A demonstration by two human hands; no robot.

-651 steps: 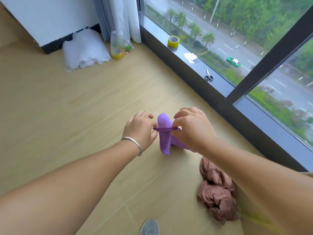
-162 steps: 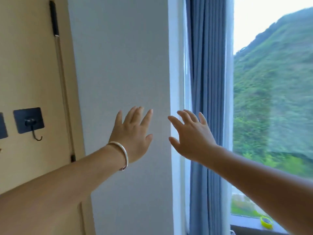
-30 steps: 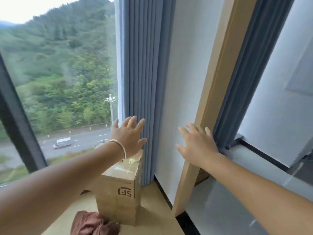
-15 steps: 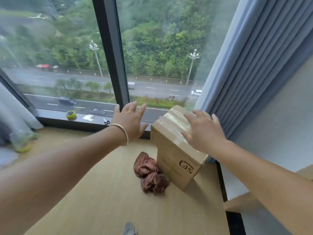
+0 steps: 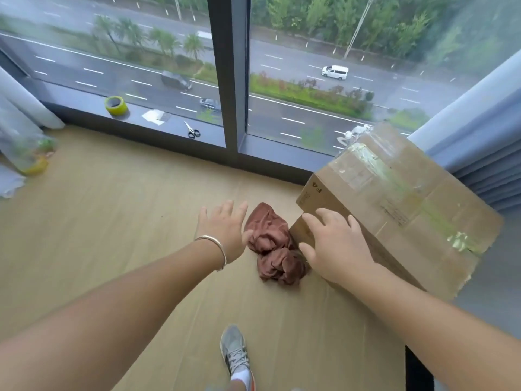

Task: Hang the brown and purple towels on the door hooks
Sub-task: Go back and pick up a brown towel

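The brown towel (image 5: pixel 275 244) lies crumpled on the wooden floor, right against the corner of a cardboard box (image 5: pixel 400 204). My left hand (image 5: pixel 224 230), with a silver bangle on the wrist, hovers just left of the towel with fingers spread and holds nothing. My right hand (image 5: pixel 335 244) reaches out just right of the towel, in front of the box's near corner, fingers spread and empty. The purple towel and the door hooks are out of view.
A large window with a dark frame (image 5: pixel 231 71) and sill runs along the far side. On the sill lie a yellow tape roll (image 5: pixel 116 105), paper and scissors (image 5: pixel 192 131). A blue curtain (image 5: pixel 479 142) hangs right. A plastic bag (image 5: pixel 26 153) sits far left. My grey shoe (image 5: pixel 234 354) is below.
The view has swung down toward the floor and closer to the brown towel. Both hands have dropped beside the towel, still empty.
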